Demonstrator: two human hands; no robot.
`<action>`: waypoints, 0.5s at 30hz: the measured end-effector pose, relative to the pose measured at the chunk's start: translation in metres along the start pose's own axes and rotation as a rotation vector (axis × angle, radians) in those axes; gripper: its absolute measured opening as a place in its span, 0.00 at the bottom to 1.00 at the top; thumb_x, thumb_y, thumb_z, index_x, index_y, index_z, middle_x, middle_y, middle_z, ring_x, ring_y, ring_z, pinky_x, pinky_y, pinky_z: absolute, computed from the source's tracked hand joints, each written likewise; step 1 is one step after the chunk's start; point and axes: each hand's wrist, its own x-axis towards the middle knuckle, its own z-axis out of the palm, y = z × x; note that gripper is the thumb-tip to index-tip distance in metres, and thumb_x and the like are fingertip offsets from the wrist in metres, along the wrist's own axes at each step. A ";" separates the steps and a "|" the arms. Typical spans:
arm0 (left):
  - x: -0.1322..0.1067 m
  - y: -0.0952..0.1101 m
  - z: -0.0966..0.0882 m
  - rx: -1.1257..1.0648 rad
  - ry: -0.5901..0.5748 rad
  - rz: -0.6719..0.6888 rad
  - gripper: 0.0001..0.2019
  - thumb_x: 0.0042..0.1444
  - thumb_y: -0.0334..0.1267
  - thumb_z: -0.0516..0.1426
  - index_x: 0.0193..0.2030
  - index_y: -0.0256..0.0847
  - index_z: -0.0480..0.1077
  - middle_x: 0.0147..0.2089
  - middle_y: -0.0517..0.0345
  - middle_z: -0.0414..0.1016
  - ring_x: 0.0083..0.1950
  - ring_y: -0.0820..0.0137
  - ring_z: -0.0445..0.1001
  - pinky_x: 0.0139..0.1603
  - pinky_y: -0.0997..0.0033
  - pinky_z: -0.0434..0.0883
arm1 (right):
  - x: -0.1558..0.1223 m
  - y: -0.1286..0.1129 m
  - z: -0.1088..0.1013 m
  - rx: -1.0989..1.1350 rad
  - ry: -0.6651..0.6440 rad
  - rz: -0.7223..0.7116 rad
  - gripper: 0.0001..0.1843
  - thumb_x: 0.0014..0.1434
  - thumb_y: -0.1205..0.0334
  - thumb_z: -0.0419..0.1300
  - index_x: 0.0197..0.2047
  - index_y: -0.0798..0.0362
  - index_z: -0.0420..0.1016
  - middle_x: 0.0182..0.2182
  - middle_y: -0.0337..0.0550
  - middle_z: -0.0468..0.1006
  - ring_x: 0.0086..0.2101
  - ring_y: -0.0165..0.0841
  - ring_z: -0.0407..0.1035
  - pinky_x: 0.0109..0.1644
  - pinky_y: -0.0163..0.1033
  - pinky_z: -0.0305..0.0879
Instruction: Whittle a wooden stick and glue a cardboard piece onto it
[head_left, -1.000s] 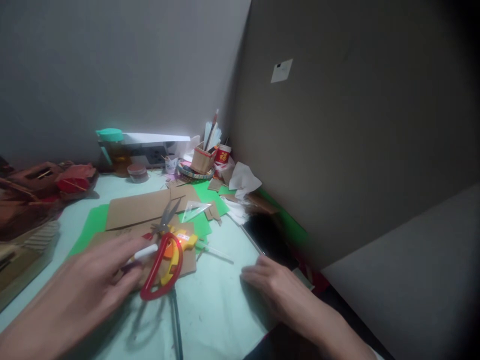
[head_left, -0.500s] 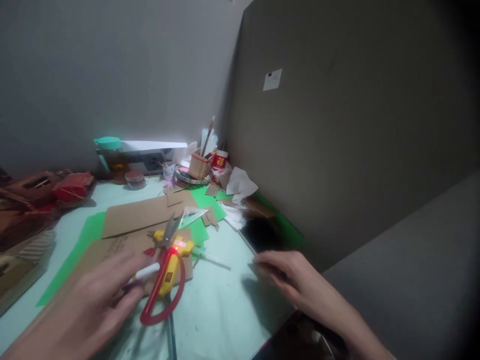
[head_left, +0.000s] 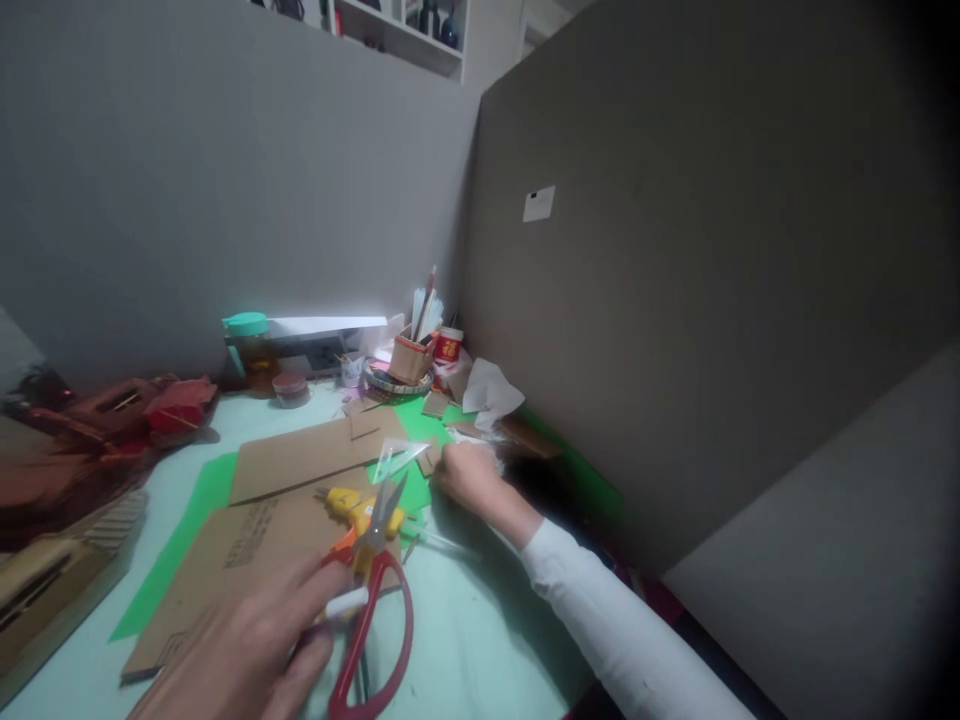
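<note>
My left hand is low at the front left, blurred, with its fingers curled round a thin white marker. Right beside it lie red-handled scissors, blades pointing away, across a yellow glue gun on a brown cardboard sheet. My right hand, in a white sleeve, reaches far across the table. Its fingers are bent down among small cardboard scraps beside a clear triangle ruler; what they grip is hidden.
A second cardboard sheet lies on green paper. At the back stand a teal-lidded jar, a pen holder, a red cup and white tissue. A red-brown model sits left. A grey partition walls the right.
My right hand has moved from the near table edge far forward to the scraps by the ruler. The left hand and scissors have shifted right, and the view has tilted up.
</note>
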 end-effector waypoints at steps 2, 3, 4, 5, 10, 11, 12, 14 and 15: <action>0.000 -0.001 0.000 -0.008 -0.002 -0.001 0.15 0.63 0.37 0.50 0.49 0.52 0.75 0.47 0.55 0.83 0.42 0.63 0.83 0.35 0.76 0.78 | -0.001 -0.001 0.003 -0.011 -0.014 0.010 0.14 0.68 0.56 0.62 0.52 0.56 0.75 0.48 0.47 0.78 0.45 0.38 0.75 0.50 0.49 0.74; 0.001 -0.001 0.000 -0.010 0.000 -0.004 0.14 0.62 0.37 0.50 0.49 0.52 0.75 0.47 0.55 0.83 0.42 0.63 0.83 0.34 0.76 0.77 | -0.002 0.000 0.005 -0.012 -0.019 0.016 0.14 0.68 0.56 0.61 0.52 0.56 0.75 0.48 0.47 0.78 0.45 0.38 0.75 0.49 0.49 0.74; 0.001 -0.001 0.000 -0.011 0.002 -0.007 0.14 0.62 0.38 0.51 0.49 0.52 0.75 0.47 0.55 0.83 0.42 0.63 0.83 0.33 0.75 0.77 | -0.003 0.000 0.006 -0.008 -0.024 0.022 0.14 0.68 0.56 0.61 0.52 0.56 0.75 0.48 0.47 0.78 0.45 0.38 0.75 0.49 0.49 0.74; 0.001 -0.001 0.000 -0.012 0.006 -0.009 0.14 0.62 0.38 0.51 0.49 0.52 0.76 0.47 0.55 0.84 0.42 0.63 0.83 0.33 0.75 0.77 | -0.004 0.000 0.006 -0.001 -0.028 0.027 0.14 0.68 0.56 0.61 0.52 0.55 0.75 0.48 0.47 0.78 0.45 0.38 0.75 0.49 0.49 0.74; -0.001 -0.001 0.001 -0.020 0.020 -0.014 0.15 0.61 0.38 0.51 0.49 0.53 0.76 0.46 0.56 0.84 0.40 0.62 0.83 0.33 0.74 0.78 | -0.012 0.007 -0.006 0.102 -0.004 0.035 0.14 0.68 0.56 0.62 0.52 0.55 0.74 0.48 0.46 0.78 0.44 0.37 0.75 0.48 0.48 0.75; -0.001 -0.001 0.001 -0.019 0.025 -0.017 0.15 0.61 0.38 0.51 0.49 0.53 0.76 0.46 0.56 0.84 0.40 0.62 0.83 0.33 0.74 0.78 | -0.016 0.010 -0.010 0.132 0.009 0.037 0.14 0.68 0.56 0.62 0.51 0.55 0.75 0.47 0.46 0.78 0.43 0.37 0.75 0.47 0.47 0.75; -0.001 -0.001 0.002 -0.018 0.033 -0.021 0.15 0.61 0.38 0.51 0.49 0.53 0.76 0.45 0.55 0.84 0.41 0.62 0.83 0.33 0.74 0.78 | -0.019 0.015 -0.014 0.164 0.023 0.039 0.14 0.68 0.55 0.62 0.50 0.56 0.75 0.46 0.45 0.78 0.43 0.37 0.76 0.47 0.47 0.74; -0.002 -0.002 0.004 -0.020 0.047 -0.028 0.15 0.62 0.39 0.50 0.50 0.52 0.77 0.45 0.54 0.84 0.42 0.61 0.84 0.35 0.73 0.78 | -0.029 0.026 -0.022 0.237 0.056 0.044 0.12 0.67 0.55 0.62 0.47 0.56 0.76 0.43 0.44 0.78 0.41 0.37 0.75 0.46 0.46 0.74; -0.003 -0.003 0.005 -0.021 0.055 -0.029 0.16 0.63 0.40 0.50 0.49 0.52 0.77 0.45 0.54 0.84 0.42 0.61 0.84 0.37 0.72 0.79 | -0.035 0.031 -0.025 0.281 0.076 0.043 0.12 0.67 0.56 0.62 0.46 0.56 0.76 0.42 0.43 0.78 0.41 0.36 0.75 0.46 0.46 0.74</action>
